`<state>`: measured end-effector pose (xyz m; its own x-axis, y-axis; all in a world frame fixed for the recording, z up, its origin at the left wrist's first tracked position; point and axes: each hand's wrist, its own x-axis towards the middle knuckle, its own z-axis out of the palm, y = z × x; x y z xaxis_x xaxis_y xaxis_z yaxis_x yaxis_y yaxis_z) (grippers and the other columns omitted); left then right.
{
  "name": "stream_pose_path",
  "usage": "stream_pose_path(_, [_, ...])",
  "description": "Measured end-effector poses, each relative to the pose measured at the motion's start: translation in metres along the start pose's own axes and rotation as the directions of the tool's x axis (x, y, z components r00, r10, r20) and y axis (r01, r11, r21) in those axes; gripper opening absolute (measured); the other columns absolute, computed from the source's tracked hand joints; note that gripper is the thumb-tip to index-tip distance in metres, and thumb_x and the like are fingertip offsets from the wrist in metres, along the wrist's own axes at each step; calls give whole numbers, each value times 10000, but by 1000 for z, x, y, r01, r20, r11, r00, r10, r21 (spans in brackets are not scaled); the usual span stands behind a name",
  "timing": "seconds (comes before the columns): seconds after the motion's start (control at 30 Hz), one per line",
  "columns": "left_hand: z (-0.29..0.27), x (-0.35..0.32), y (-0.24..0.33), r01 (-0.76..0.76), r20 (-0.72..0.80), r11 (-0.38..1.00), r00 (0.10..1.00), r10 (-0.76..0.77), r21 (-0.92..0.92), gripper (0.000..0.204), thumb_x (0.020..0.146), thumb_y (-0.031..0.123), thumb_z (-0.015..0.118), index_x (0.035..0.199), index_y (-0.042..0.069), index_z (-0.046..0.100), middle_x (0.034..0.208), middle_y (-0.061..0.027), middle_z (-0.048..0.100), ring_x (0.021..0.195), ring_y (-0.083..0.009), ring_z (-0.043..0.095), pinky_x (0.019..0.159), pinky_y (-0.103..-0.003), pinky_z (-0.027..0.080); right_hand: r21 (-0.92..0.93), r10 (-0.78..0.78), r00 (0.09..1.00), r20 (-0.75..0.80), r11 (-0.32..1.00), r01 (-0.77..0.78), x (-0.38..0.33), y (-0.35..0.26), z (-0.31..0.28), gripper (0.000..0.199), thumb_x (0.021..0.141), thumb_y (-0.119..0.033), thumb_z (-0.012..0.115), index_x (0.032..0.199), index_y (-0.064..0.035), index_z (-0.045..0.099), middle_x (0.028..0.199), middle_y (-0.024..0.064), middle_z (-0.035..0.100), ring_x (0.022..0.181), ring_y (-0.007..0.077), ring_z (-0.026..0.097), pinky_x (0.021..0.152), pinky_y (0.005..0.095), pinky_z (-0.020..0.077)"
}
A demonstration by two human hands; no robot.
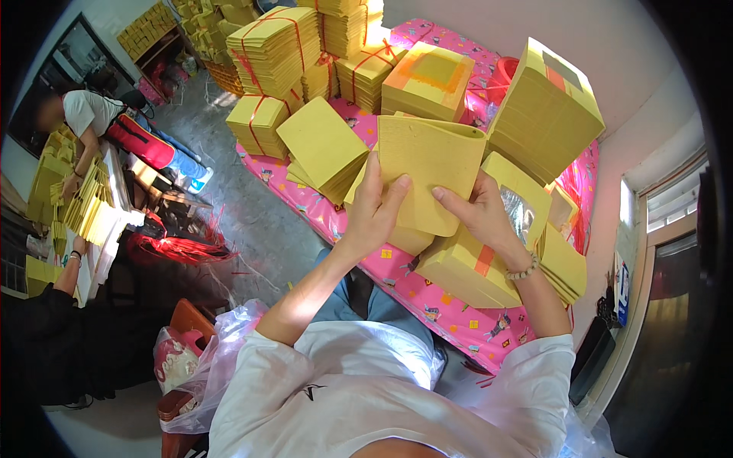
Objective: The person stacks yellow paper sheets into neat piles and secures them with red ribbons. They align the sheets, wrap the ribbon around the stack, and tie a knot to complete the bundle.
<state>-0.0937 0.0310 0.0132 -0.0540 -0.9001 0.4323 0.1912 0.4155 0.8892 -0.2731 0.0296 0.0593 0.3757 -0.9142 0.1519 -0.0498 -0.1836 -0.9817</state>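
Note:
In front of me I hold a folded wad of yellow paper (429, 164), its top edge curling round at the right. My left hand (377, 204) grips its left side, the thumb on the front face. My right hand (482, 210), below a beaded bracelet, grips the right side, also with the thumb on the front; the fingers behind are partly hidden. Just under my right wrist lies a yellow block of paper (462, 269) with an orange band. A loose yellow stack (321, 141) leans to the left of my left hand.
Tied yellow paper stacks (275, 49) and a large upright block (546, 114) stand on the pink patterned cloth (458, 324). A red container (500, 76) is behind. At left, people handle yellow paper (90, 202) at a table. Red strands (179, 248) hang nearby.

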Motion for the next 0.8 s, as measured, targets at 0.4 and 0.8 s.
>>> stream_pose_path(0.4, [5,-1,10,79,57,971,996,-68,-226,526,949,38,454,1422,28,224,1298,-94,451,1196,-154,440,1004,-297,357,-13,12,1000,8,1000,-12,-2,-3,-2,358,856,-109,655,1162,34,536,1054,78,638,934,108,599,813,266,501])
stream_pose_path(0.8, [8,-4,11,178,47,922,984,-173,-343,518,935,29,466,1417,42,277,1325,-81,469,1198,-148,463,1002,-298,368,-3,46,999,3,999,-46,-3,-6,-1,320,855,-122,654,1121,35,567,1008,72,657,876,95,616,767,255,510])
